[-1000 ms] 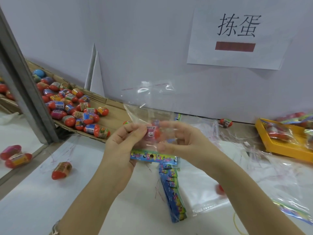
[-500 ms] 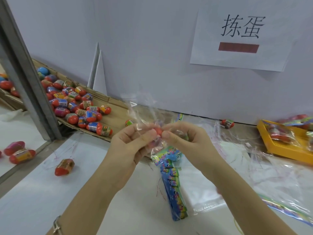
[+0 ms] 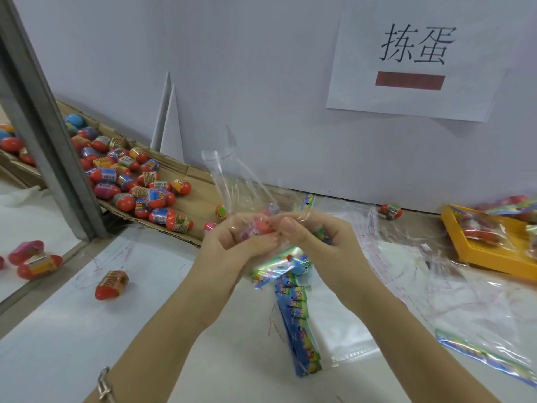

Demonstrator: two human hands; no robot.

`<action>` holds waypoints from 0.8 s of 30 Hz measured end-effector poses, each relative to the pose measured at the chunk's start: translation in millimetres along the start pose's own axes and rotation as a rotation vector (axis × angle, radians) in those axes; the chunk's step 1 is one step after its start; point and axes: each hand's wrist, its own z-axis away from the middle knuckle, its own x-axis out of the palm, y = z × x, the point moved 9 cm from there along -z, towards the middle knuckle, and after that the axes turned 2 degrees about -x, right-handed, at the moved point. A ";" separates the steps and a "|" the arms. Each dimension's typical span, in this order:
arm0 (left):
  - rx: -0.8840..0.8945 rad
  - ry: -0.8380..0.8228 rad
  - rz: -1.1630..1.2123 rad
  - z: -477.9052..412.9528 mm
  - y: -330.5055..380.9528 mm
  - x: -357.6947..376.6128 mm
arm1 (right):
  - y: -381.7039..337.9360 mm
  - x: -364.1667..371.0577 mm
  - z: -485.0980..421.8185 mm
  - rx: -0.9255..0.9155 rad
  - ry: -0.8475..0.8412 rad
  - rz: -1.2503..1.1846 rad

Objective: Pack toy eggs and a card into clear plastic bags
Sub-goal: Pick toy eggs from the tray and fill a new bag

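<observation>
Both hands hold one clear plastic bag [image 3: 232, 181] above the white table. My left hand [image 3: 229, 251] grips the bag from the left, and my right hand [image 3: 316, 242] pinches it from the right. A red toy egg [image 3: 261, 225] sits inside the bag between my fingertips. A colourful card [image 3: 279, 266] hangs in the bag's lower part, below my hands. The bag's open top stands upward, twisted and creased.
A cardboard tray [image 3: 197, 181] at the left holds several red toy eggs [image 3: 139, 187]. One loose egg [image 3: 112, 285] lies on the table. A stack of cards [image 3: 299, 324] lies under my hands. Empty bags [image 3: 436, 274] and a yellow tray [image 3: 488, 257] lie to the right.
The bag has turned from flat to upright, its top now pointing up. The card swung down from level to hanging below my hands, and both hands closed in on the egg.
</observation>
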 end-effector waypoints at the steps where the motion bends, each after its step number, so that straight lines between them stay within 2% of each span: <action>1: 0.009 0.012 0.040 0.2 1.6 -1.2 | -1.0 1.5 0.1 0.005 -0.017 0.008; 7: 0.044 0.093 0.047 1.3 1.7 -3.8 | 0.1 1.8 0.1 -0.021 -0.027 0.152; 11: 0.051 0.025 0.109 1.1 5.4 0.4 | -2.2 0.1 -1.0 -0.042 0.000 0.116; 16: 0.084 0.007 -0.072 1.0 14.0 -4.3 | -8.1 -6.6 -2.7 -0.065 -0.007 0.204; 19: 0.094 0.041 -0.079 1.3 14.1 -5.0 | -9.5 -13.9 -2.0 -0.067 0.049 0.274; 22: 0.055 0.077 0.061 0.4 4.4 -5.0 | -10.4 -16.2 -1.8 -0.057 0.098 0.288; 24: 0.020 0.061 0.201 0.3 -1.9 0.0 | -2.8 -22.5 -0.5 0.030 0.195 0.091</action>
